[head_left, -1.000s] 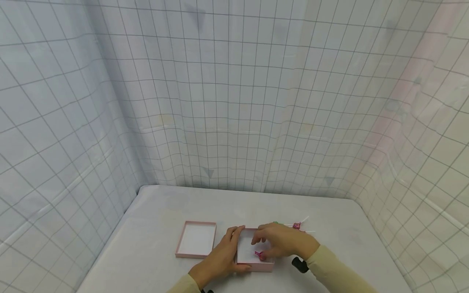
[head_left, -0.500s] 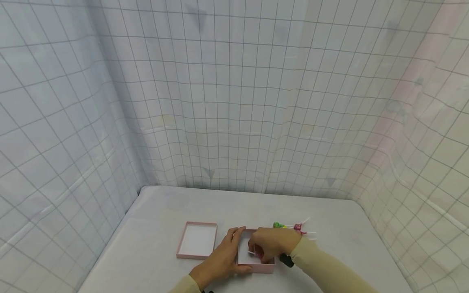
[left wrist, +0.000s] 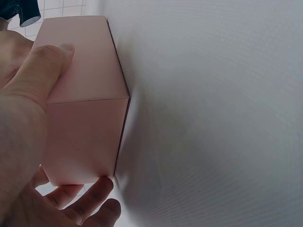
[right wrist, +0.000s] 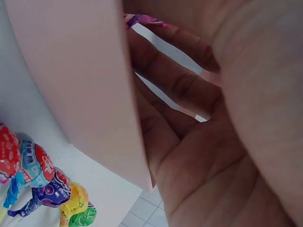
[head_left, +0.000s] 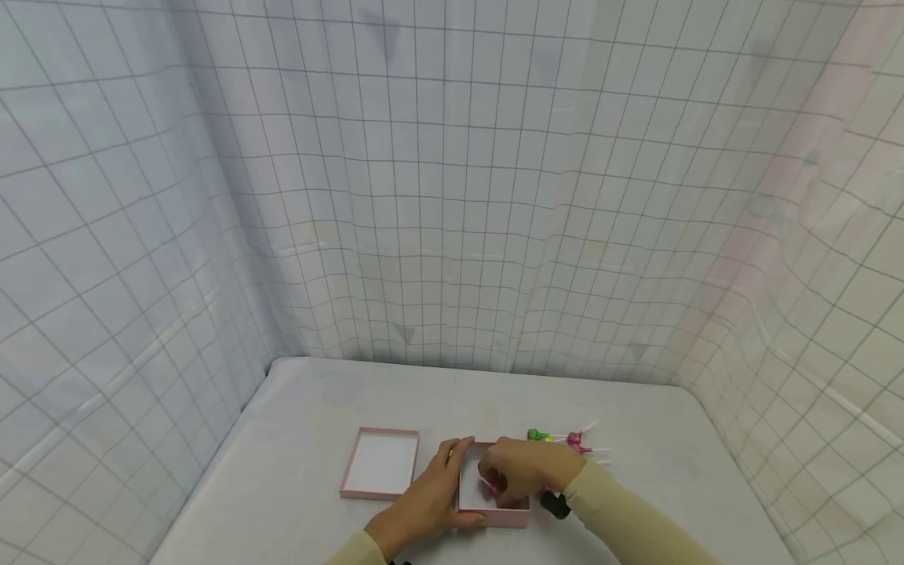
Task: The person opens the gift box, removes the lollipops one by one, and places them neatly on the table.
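Observation:
A pink box (head_left: 496, 518) with a white inside stands at the front of the table. My left hand (head_left: 424, 493) holds it from its left, the thumb on the near wall and the fingers along the left and far sides; the left wrist view shows this grip on the pink walls (left wrist: 85, 137). Down inside the box, my right hand (head_left: 521, 469) has its fingers curled round a lollipop (right wrist: 146, 20) with a pink wrapper, mostly hidden by the hand. Several wrapped lollipops (right wrist: 57, 189) lie just right of the box, among them a green one (head_left: 534, 434).
The box's shallow pink lid (head_left: 370, 495) lies to the left, its white inside facing up. A white cloth covers the table (head_left: 311, 408). Grid-patterned curtains (head_left: 452, 235) enclose the back and both sides.
My right hand has lowered into the box, curling its fingers round the pink lollipop, which now shows less. The left hand keeps its hold on the box.

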Available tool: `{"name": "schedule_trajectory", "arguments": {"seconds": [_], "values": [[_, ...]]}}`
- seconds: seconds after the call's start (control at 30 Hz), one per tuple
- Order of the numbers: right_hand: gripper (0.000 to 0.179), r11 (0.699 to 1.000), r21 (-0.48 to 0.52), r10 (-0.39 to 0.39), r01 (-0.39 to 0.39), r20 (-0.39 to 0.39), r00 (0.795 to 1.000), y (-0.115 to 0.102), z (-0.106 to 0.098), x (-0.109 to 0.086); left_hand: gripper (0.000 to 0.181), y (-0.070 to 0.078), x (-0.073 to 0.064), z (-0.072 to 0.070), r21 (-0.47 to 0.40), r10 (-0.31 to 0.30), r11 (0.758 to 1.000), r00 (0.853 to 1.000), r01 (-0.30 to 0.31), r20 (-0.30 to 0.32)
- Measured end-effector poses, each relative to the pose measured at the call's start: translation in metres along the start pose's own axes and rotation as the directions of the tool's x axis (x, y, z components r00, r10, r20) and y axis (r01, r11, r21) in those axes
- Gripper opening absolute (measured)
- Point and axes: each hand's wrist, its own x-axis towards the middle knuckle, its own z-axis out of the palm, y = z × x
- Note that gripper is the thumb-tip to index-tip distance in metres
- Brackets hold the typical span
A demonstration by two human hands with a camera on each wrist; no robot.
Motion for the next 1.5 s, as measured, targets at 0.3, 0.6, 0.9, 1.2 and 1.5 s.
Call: {"name": "schedule_trajectory", "arguments": {"seconds": [0.3,0.6,0.9,1.2,1.5], "values": [[0.030,0.998,0.067,0.007,-0.002,-0.066,0.998,0.003,-0.001,-0.007,0.130,0.000,0.000,0.001,-0.008,-0.012,1.000,1.000,0.012,0.006],[0.022,0.985,0.157,-0.042,0.070,-0.177,0.983,0.010,-0.001,-0.018,0.129,0.000,0.000,0.002,-0.001,-0.012,1.000,1.000,0.012,-0.002],[0.020,0.948,0.275,-0.054,0.159,-0.356,0.933,0.023,0.007,-0.033,0.131,0.000,0.002,0.003,0.004,-0.031,1.000,1.000,0.031,0.001],[0.019,0.901,0.392,0.013,0.186,-0.452,0.892,0.032,0.008,-0.056,0.133,0.000,0.002,0.002,0.005,-0.049,0.999,0.999,0.049,0.008],[0.016,0.915,0.381,0.073,0.131,-0.476,0.877,0.045,0.014,-0.084,0.133,0.001,0.003,0.002,-0.024,-0.104,0.994,0.993,0.105,0.051]]}}
